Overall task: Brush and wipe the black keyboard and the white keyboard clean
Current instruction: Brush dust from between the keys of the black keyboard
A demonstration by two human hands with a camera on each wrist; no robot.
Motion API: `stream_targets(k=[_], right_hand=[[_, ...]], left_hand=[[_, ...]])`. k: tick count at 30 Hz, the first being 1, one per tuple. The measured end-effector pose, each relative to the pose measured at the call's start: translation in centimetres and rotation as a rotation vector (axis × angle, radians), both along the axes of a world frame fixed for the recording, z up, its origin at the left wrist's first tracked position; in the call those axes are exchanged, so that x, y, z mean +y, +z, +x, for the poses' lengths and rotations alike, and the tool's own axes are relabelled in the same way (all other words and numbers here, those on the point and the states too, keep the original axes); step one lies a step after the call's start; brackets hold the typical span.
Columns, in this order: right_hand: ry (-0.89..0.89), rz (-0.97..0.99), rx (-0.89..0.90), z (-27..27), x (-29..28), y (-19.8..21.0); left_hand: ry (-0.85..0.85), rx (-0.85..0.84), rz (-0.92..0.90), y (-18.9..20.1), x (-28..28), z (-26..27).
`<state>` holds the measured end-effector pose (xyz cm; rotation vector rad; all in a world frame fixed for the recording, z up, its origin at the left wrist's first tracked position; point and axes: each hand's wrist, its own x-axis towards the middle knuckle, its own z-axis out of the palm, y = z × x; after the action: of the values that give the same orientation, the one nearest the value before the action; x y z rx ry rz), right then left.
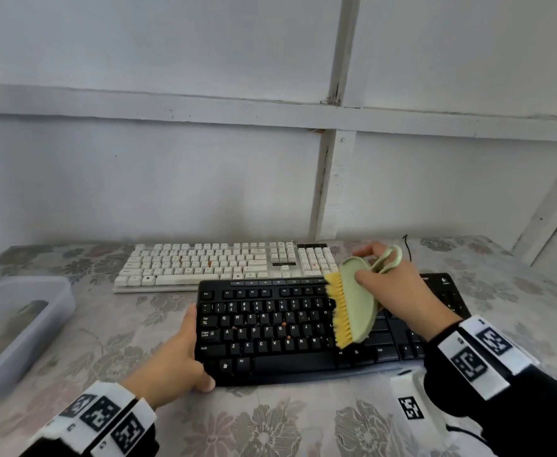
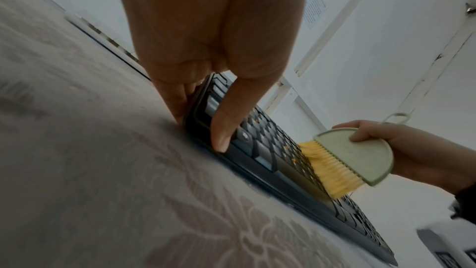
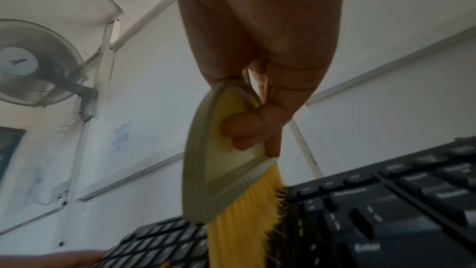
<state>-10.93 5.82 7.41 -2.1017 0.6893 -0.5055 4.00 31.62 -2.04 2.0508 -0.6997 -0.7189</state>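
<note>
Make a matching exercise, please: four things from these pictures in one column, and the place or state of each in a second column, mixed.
Things
1. black keyboard
2. white keyboard
3. brush
4. plastic tub

Places or states
A. at the left edge of the table
B. held in the right hand, bristles on the keys
C. gripped at its left end by the left hand
D. farthest back, near the wall

Pairs: 1-C, 2-D, 3-B, 4-A

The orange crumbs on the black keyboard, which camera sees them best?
The head view: the crumbs lie plainly among the black keyboard's letter keys. The left wrist view shows a few specks at a slant; the right wrist view shows hardly any.
</note>
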Motion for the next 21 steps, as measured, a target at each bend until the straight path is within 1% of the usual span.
stream_targets(k=[5, 7, 9, 12, 15, 18, 21], right_hand=[[0.146, -0.008, 0.128, -2.6, 2.6, -1.4], [0.177, 0.004, 0.169, -3.3, 3.1, -1.1], [0.164, 0.01, 0.132, -3.3, 2.9, -0.3], [0.095, -0.018, 0.007, -1.8, 2.4, 0.8], [0.079, -0.062, -0.045, 0.0, 2.3, 0.7], [0.096, -0.063, -0.04, 0.0, 2.6, -0.3], [0.135, -0.104, 0.025, -1.3, 3.3, -1.7]], left_hand=[[0.0, -0.005, -0.007, -0.1, 0.1, 0.1], [0.001, 0.0, -0.006, -0.2, 0.0, 0.2], [0.0, 0.004, -0.004, -0.2, 0.0, 0.1], [-0.001, -0.005, 0.003, -0.2, 0.1, 0.3], [-0.004, -0.006, 0.008, -0.3, 0.1, 0.2], [-0.007, 0.001, 0.014, -0.1, 0.0, 0.1], [-0.001, 0.008, 0.007, -0.1, -0.1, 0.3]])
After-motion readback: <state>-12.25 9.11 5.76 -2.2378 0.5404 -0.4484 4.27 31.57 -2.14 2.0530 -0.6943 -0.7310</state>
